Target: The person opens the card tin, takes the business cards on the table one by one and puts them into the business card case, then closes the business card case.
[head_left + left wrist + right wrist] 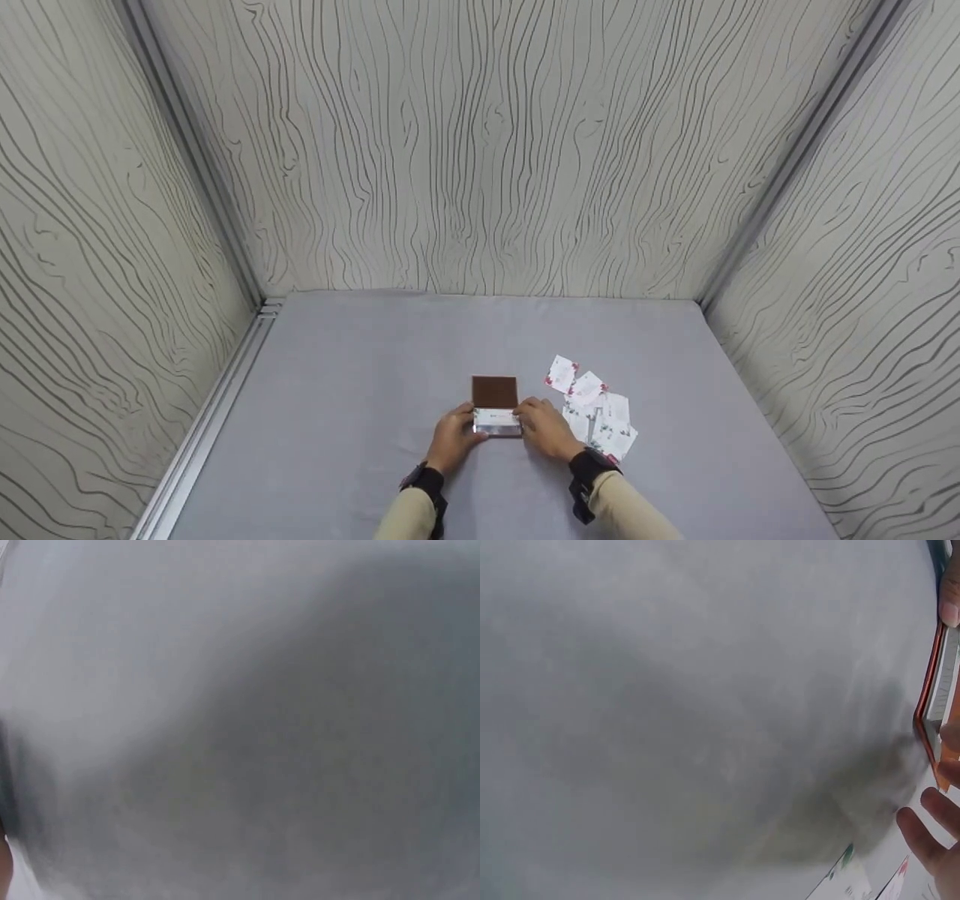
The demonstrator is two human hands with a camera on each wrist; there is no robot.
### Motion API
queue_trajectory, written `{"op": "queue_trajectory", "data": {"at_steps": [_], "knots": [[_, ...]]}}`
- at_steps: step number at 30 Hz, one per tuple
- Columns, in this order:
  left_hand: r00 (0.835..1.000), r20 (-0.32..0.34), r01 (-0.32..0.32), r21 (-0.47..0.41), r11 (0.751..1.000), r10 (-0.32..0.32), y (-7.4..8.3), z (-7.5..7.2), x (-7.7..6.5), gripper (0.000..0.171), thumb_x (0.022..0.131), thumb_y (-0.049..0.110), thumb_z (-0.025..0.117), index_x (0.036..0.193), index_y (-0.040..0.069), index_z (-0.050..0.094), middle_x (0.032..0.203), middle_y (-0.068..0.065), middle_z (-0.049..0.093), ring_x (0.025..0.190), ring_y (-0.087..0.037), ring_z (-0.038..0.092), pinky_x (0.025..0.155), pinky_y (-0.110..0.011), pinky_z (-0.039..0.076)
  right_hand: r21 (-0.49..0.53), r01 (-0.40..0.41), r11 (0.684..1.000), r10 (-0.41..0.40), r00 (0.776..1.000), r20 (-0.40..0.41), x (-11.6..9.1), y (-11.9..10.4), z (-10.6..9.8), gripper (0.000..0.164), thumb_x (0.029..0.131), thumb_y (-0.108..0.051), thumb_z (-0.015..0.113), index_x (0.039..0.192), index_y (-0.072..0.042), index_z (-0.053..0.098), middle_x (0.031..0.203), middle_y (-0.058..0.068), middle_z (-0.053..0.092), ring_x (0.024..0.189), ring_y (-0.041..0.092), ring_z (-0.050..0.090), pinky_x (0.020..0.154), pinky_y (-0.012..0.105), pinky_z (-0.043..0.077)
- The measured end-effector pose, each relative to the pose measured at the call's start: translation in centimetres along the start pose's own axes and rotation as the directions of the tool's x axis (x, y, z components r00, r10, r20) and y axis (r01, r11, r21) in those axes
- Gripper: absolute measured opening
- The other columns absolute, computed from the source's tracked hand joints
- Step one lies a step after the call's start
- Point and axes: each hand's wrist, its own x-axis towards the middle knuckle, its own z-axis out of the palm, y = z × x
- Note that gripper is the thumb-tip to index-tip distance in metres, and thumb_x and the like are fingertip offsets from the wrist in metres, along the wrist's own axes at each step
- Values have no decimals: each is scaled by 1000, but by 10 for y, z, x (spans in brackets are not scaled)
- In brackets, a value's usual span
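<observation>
An opened brown card case (494, 390) lies on the table with its lid folded back. In its near half is a white printed card (493, 416), above a shiny silver strip. My left hand (451, 439) grips the case's left side, the thumb at the near corner. From the right, my right hand (549, 431) holds the edge of the case, fingertips over the card's corner. The right wrist view catches the case's brown rim (928, 682) at its right border, with a thumb on it and several fingers beside it. Only a sliver of skin shows in the left wrist view.
Several loose white cards (616, 409) with red and green print lie spread and overlapping just right of my right hand. A grey cloth covers the table (345, 390). Wood-grain patterned panels (480, 150) stand behind and on both sides, with a metal rail (202, 427) along the left.
</observation>
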Motion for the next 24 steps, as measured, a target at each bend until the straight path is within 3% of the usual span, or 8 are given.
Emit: {"op": "queue_trajectory", "data": {"at_steps": [4, 12, 20, 24], "knots": [[1000, 5, 24, -8, 1000, -24, 1, -1, 1, 36, 76, 8, 83, 104, -11, 71, 121, -28, 63, 116, -43, 58, 100, -55, 46, -1, -17, 1000, 17, 1000, -26, -5, 9, -4, 18, 85, 4, 67, 102, -1, 69, 103, 12, 63, 93, 32, 57, 79, 46, 52], [999, 6, 43, -10, 999, -43, -2, 2, 1, 36, 76, 8, 83, 106, -10, 71, 122, -27, 63, 118, -43, 58, 102, -54, 45, -48, -21, 999, 18, 998, -55, -16, 36, -19, 27, 73, 11, 65, 98, 0, 68, 99, 11, 62, 92, 33, 58, 78, 49, 52], [999, 5, 48, 24, 999, -48, -3, 3, 1, 38, 77, 12, 83, 105, -10, 71, 122, -25, 64, 118, -41, 58, 102, -51, 46, -81, -1, 997, -12, 988, -157, -35, 58, -32, 22, 74, 9, 67, 94, -1, 65, 93, 13, 60, 83, 36, 56, 64, 51, 49], [998, 12, 66, 22, 998, -66, -3, 4, 1, 37, 77, 11, 83, 106, -9, 71, 123, -25, 64, 119, -40, 58, 102, -51, 46, -78, -54, 995, 41, 987, -156, -44, 66, -37, 23, 73, 9, 69, 93, -1, 65, 94, 13, 61, 84, 38, 56, 63, 54, 49]]}}
